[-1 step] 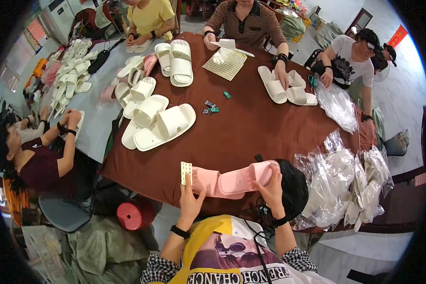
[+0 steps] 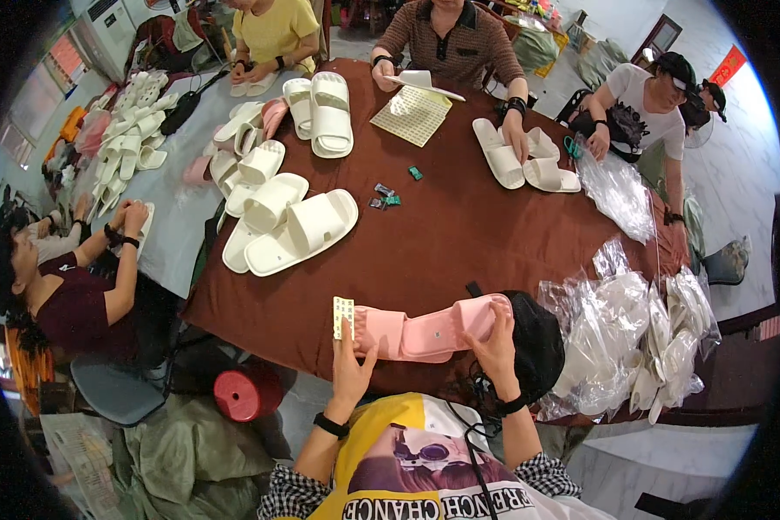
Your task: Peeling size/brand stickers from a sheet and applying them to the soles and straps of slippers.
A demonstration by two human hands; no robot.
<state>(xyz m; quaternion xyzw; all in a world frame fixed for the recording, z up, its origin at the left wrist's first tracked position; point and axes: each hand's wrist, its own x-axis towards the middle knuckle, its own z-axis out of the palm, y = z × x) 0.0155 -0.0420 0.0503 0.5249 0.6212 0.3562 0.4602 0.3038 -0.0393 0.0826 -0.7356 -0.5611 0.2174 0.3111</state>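
Observation:
Two pink slippers (image 2: 429, 336) overlap end to end above the near edge of the brown-covered table. My left hand (image 2: 351, 368) is closed on the left end of the pair, with a small pale sheet of printed stickers (image 2: 343, 319) upright at its fingertips. Around the right slipper's strap end, my right hand (image 2: 496, 347) is closed, thumb on the near side. A small square mark sits on the right slipper's insole. Parts of the fingers behind the slippers are hidden.
White slippers (image 2: 302, 230) lie in a group at the table's left. Small green and dark packets (image 2: 388, 198) are mid-table. Clear plastic bags with white slippers (image 2: 615, 329) cover the right corner, beside a black cap (image 2: 537, 347). Co-workers handle white slippers around the table. A red stool (image 2: 247, 394) stands at lower left.

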